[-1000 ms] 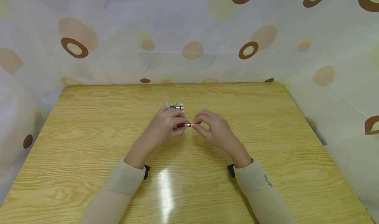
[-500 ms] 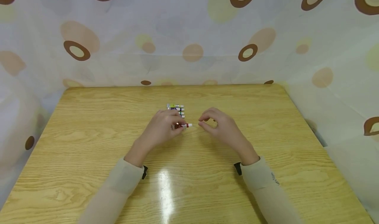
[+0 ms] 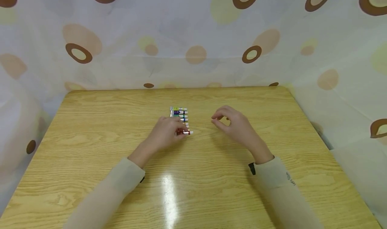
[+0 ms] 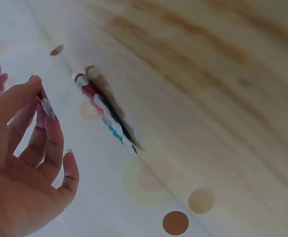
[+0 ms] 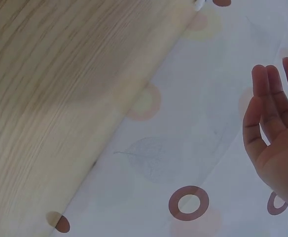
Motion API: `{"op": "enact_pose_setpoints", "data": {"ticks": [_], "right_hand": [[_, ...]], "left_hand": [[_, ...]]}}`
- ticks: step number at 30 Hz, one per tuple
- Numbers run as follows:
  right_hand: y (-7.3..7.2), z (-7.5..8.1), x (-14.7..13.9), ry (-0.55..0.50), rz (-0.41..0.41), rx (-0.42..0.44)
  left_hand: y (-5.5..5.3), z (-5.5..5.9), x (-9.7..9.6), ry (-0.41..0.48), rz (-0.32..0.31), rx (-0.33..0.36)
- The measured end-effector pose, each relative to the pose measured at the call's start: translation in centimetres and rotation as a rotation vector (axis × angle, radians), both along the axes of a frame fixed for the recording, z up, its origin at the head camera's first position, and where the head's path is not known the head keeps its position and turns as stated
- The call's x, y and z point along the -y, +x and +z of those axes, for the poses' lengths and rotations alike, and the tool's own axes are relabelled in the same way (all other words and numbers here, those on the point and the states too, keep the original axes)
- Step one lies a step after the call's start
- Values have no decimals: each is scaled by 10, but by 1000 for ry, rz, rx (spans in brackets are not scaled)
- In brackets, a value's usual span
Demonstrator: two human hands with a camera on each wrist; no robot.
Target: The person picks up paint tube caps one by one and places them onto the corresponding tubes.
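Observation:
In the head view my left hand (image 3: 165, 133) pinches a small red paint tube (image 3: 185, 132) between thumb and fingers, its white cap pointing right. The tube is at the near end of a row of paint tubes (image 3: 180, 112) in yellow, purple, green, blue and other colours, partly hidden by the hand. The left wrist view shows the held tube (image 4: 46, 104) at the fingertips, with the row beyond it. My right hand (image 3: 237, 124) hovers to the right of the row, thumb and forefinger tips close together. Nothing shows between those fingers in the right wrist view.
The wooden table (image 3: 196, 195) reaches back to a pale sheet (image 3: 169, 40) printed with brown and yellow circles, which also hangs along both sides. A bright glare strip lies on the tabletop between the forearms.
My right hand has let go of the red tube's cap end and drawn away right. My left hand has brought the tube slightly nearer to me, uncovering more of the row.

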State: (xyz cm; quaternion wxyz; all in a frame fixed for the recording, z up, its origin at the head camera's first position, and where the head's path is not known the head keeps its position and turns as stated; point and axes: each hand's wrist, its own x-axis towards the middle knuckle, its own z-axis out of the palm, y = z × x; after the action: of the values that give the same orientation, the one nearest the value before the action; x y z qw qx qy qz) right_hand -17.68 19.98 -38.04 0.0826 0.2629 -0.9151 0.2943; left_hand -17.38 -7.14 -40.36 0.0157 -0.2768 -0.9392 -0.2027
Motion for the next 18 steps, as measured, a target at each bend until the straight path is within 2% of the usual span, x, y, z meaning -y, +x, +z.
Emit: {"op": "enact_pose_setpoints", "data": {"ticks": [8, 18], "right_hand": [[-6, 4, -10, 25, -26, 23], [-19, 2, -25, 64, -70, 32]], "left_hand": [[-6, -16, -1, -61, -5, -24], [-7, -17, -2, -98, -27, -38]]}}
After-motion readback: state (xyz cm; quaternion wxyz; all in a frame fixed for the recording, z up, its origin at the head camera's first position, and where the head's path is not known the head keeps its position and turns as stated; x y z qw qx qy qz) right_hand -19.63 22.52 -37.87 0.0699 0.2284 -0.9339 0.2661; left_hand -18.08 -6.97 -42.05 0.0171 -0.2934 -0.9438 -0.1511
